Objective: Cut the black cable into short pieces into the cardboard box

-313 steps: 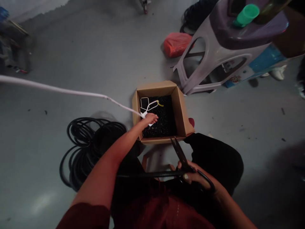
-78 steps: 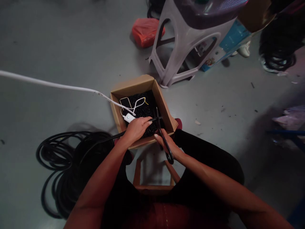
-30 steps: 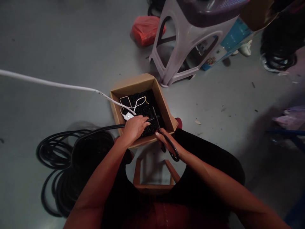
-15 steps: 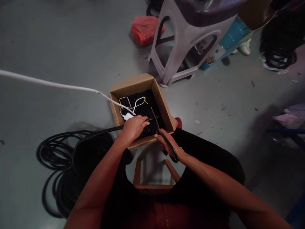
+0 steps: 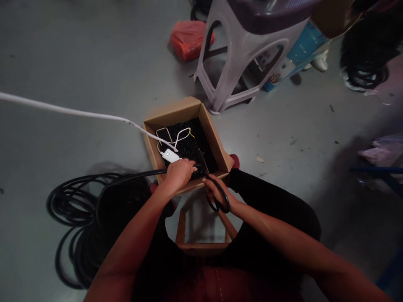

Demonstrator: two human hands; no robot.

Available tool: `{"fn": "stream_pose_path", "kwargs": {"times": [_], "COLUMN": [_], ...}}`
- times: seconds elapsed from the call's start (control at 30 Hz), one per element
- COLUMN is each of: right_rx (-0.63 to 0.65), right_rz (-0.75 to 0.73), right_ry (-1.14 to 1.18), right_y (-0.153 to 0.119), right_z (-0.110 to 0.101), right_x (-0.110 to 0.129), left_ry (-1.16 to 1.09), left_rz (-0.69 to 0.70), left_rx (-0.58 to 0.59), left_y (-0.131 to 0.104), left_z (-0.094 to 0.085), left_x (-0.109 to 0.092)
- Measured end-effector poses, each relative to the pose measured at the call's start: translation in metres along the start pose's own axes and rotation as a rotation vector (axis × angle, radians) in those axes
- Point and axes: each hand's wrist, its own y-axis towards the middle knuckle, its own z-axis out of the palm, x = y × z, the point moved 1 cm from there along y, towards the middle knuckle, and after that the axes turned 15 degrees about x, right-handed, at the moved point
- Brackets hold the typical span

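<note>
My left hand (image 5: 180, 174) is closed on a black ribbed tube (image 5: 147, 173), which runs in from the left over the edge of a cardboard box (image 5: 215, 138). In my right hand (image 5: 217, 191) are black-handled scissors (image 5: 224, 197), their blades pointing up into the box beside the tube's end. Small black pieces (image 5: 185, 144) fill the box's bottom. On them lie a phone (image 5: 164, 134) and a white device (image 5: 171, 156) with a white cable (image 5: 183, 133). Whether the blades touch the tube cannot be made out.
Coils of black tube (image 5: 72, 199) lie on the floor at the left. A plastic stool (image 5: 228, 67) stands beyond the box, near a red bag (image 5: 188, 40). A wooden stool frame (image 5: 201, 247) is between my legs. A white cord (image 5: 72, 111) crosses from the left.
My left hand and the tube have moved slightly down, uncovering more of the white device. The scissors have shifted down and left, their handles now further apart.
</note>
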Motion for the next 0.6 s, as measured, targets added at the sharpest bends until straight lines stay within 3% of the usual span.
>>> {"fn": "stream_pose_path", "kwargs": {"times": [0.1, 0.33, 0.47, 0.6], "right_rx": [0.013, -0.06, -0.066, -0.029], "right_rz": [0.029, -0.229, -0.328, -0.352], "right_ry": [0.097, 0.223, 0.141, 0.015], "right_y": [0.005, 0.008, 0.006, 0.005], "right_z": [-0.003, -0.013, -0.019, -0.023], "right_x": [0.001, 0.031, 0.049, 0.057], "left_ry": [-0.063, -0.498, -0.692, -0.702], "left_rz": [0.044, 0.24, 0.339, 0.357], "left_rx": [-0.019, -0.081, -0.093, -0.108], "left_y": [-0.001, 0.006, 0.01, 0.008], "left_z": [0.0, 0.004, 0.01, 0.01], "left_x": [-0.001, 0.007, 0.008, 0.006]}}
